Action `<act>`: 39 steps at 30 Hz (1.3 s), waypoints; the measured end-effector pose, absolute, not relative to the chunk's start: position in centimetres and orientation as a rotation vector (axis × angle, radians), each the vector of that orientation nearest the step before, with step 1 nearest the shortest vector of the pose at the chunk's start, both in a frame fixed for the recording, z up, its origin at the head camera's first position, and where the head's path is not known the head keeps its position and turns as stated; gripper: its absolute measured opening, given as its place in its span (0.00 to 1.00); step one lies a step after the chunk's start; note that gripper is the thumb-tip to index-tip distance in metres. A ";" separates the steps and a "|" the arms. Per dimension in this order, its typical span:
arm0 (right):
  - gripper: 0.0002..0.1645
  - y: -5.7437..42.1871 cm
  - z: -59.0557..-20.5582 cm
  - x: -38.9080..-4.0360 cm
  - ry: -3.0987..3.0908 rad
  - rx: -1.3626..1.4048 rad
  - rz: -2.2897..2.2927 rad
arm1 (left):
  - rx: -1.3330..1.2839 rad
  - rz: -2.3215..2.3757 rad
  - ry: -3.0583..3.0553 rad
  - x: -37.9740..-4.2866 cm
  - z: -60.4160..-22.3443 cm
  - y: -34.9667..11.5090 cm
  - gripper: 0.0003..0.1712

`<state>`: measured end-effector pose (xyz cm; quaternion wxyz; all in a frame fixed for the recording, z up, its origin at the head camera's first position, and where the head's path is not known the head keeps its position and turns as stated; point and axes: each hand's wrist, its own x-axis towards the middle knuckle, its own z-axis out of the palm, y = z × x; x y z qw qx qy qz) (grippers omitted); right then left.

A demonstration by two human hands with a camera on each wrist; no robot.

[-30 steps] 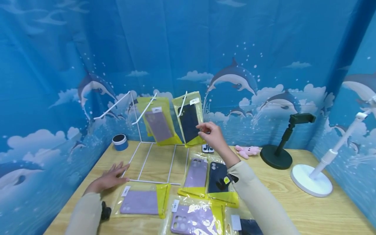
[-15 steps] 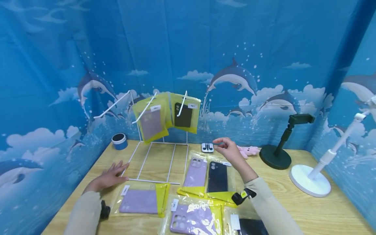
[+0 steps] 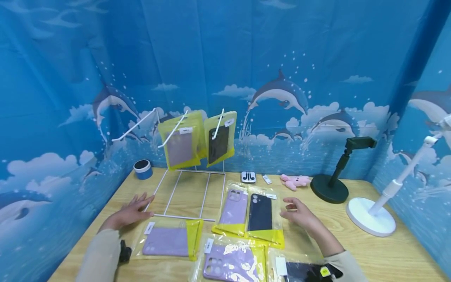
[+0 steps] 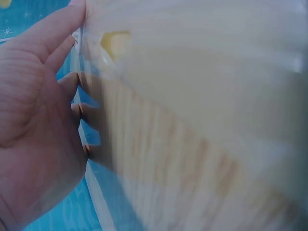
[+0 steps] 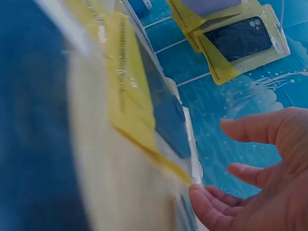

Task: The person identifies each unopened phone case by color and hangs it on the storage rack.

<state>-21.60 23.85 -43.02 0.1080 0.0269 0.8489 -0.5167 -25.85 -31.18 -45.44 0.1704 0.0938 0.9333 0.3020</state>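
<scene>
My left hand (image 3: 132,211) rests on the table at the front left corner of a white wire rack (image 3: 186,216), fingers spread. My right hand (image 3: 299,213) is beside a bagged dark phone case (image 3: 260,213), fingers loosely bent and holding nothing; the right wrist view shows this hand (image 5: 269,168) with thumb and fingers apart. From the rack's right hook hangs another bagged dark phone case (image 3: 219,144). Bagged purple phone cases (image 3: 180,149) hang on the middle hook. On the table lie bagged purple cases (image 3: 234,207), one (image 3: 165,241) just in front of the left hand.
Another bagged purple case (image 3: 229,262) and a dark one (image 3: 303,271), partly behind the right wrist, lie at the front. Earphones in a case (image 3: 248,177), a small white item (image 3: 266,179), a pink plush toy (image 3: 296,181), a blue jar (image 3: 143,169), a black stand (image 3: 330,188) and a white stand (image 3: 371,217) stand around.
My right hand has moved away from the hanging dark phone case, down and to the right. The hanging bags have swung and shifted. My left hand has stayed in place.
</scene>
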 end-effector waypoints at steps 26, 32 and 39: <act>0.29 21.8 -45.4 -20.2 2.573 0.080 -1.460 | 0.337 0.901 2.673 -25.9 -45.9 -31.6 0.44; 0.28 22.2 -45.1 -20.4 2.439 0.130 -1.635 | 0.319 0.890 2.675 -25.7 -45.7 -31.5 0.45; 0.25 23.1 -44.3 -20.4 2.342 0.035 -1.735 | 0.310 0.858 2.687 -25.9 -45.8 -31.4 0.45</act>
